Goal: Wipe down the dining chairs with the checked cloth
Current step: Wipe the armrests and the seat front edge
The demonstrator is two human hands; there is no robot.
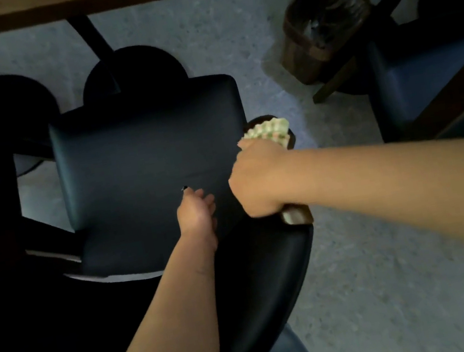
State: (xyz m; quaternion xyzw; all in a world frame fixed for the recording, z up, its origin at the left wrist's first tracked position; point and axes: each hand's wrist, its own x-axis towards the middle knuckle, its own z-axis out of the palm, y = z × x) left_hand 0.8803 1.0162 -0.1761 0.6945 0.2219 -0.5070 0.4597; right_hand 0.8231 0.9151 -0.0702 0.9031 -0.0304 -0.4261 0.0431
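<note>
Right hand (258, 177) closed around checked cloth (269, 132), pressing it onto chair (143, 166) armrest. Left hand (195, 211) flat on seat, fingers (207, 203) loosely together.

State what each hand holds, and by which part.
Right hand grips the checked cloth, bunched, near end. Left hand holds nothing.

A grey speckled floor (231, 31) carries everything — a dark padded chair (143, 166) at centre, a brown waste bin (322, 28) at two o'clock, another chair (433, 65) at three, black table legs (91, 39) at twelve.
</note>
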